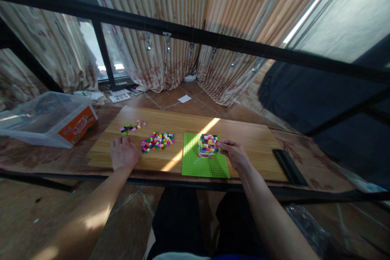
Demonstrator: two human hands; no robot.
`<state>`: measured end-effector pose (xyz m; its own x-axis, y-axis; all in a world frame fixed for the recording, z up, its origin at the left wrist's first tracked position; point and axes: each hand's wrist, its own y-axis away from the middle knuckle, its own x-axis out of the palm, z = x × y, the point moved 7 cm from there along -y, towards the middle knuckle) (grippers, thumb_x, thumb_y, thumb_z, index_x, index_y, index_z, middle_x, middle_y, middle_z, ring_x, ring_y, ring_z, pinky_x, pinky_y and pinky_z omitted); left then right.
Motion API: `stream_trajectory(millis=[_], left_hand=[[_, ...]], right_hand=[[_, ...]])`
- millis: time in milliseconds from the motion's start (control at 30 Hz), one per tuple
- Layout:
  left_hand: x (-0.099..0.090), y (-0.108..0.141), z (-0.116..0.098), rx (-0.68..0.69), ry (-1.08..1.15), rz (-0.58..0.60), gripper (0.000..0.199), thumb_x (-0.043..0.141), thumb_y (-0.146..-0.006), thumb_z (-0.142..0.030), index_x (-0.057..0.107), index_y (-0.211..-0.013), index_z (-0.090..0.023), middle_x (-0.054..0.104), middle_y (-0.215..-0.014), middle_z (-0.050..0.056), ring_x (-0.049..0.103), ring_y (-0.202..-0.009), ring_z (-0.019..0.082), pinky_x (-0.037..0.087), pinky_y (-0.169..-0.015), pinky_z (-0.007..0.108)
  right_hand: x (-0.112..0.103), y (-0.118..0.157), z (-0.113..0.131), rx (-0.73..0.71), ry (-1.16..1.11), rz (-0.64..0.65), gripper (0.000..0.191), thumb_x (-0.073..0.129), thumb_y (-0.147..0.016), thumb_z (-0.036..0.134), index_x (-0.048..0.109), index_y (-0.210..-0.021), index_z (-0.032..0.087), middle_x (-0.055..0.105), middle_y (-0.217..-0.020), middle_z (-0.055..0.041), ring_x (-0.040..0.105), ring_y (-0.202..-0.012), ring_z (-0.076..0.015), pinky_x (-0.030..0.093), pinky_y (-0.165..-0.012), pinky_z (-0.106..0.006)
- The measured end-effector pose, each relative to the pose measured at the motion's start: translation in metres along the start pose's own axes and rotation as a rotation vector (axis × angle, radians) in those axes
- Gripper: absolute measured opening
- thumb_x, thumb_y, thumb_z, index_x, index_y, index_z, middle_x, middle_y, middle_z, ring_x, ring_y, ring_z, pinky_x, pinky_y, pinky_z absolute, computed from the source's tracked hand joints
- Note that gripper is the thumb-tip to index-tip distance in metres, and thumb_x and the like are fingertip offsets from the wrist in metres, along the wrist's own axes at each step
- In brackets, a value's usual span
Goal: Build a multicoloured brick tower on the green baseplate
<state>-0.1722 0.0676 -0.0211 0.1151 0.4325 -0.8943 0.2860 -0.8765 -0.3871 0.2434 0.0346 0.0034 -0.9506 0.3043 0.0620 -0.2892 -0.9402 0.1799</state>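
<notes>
A green studded baseplate (205,168) lies on the wooden board, with a many-coloured block of small building bricks (209,146) standing on it. At the block's right edge is my right hand (234,153), thumb and forefinger pinched together on a small brick that the fingertips mostly hide. My left hand (124,153) rests palm down on the board at the left, its fingers slightly bent and partly foreshortened. Just beyond its fingertips lies a thin scatter of loose bricks (133,127). Between the hands is a larger pile of mixed-colour bricks (158,141).
A clear plastic box (45,118) with an orange label stands left of the wooden board (243,130). A black elongated object (289,166) lies at the board's right end. A dark metal rail (183,32) crosses beyond the table, before the curtains (152,8).
</notes>
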Motion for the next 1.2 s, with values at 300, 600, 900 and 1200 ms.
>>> stream_trajectory(millis=[300,600,900,1200], left_hand=[[-0.002,0.0,-0.002,-0.011,0.005,0.026,0.038,0.033,-0.087,-0.025,0.062,-0.102,-0.006,0.058,-0.103,0.021,0.05,-0.103,0.034,0.039,-0.089,0.046],[0.002,0.001,0.001,-0.007,0.038,0.012,0.034,0.036,-0.085,-0.025,0.061,-0.101,-0.008,0.058,-0.105,0.021,0.049,-0.106,0.034,0.038,-0.092,0.047],[-0.003,0.002,0.0,-0.034,0.044,0.023,0.035,0.035,-0.087,-0.023,0.063,-0.102,-0.008,0.059,-0.105,0.02,0.05,-0.104,0.033,0.039,-0.089,0.046],[-0.001,0.004,0.0,-0.043,0.039,0.035,0.033,0.036,-0.086,-0.02,0.063,-0.103,-0.009,0.059,-0.105,0.019,0.05,-0.102,0.032,0.038,-0.09,0.044]], right_hand=[[0.003,-0.005,0.011,0.003,0.113,0.057,0.031,0.088,-0.04,0.036,0.069,-0.058,0.018,0.063,-0.056,0.0009,0.051,-0.053,-0.0087,0.039,-0.051,-0.023],[0.004,-0.003,0.008,0.022,0.077,0.067,0.034,0.088,-0.038,0.038,0.069,-0.057,0.018,0.065,-0.058,-0.0001,0.054,-0.056,-0.0099,0.042,-0.055,-0.025],[0.001,0.026,0.029,-0.27,0.115,-0.164,0.025,0.081,-0.053,0.04,0.068,-0.062,0.02,0.064,-0.06,0.0001,0.052,-0.056,-0.0117,0.042,-0.055,-0.027],[0.115,0.104,-0.004,-0.38,0.45,0.244,0.013,0.062,-0.079,0.032,0.072,-0.079,0.023,0.071,-0.08,-0.0028,0.063,-0.075,-0.0178,0.048,-0.07,-0.03]])
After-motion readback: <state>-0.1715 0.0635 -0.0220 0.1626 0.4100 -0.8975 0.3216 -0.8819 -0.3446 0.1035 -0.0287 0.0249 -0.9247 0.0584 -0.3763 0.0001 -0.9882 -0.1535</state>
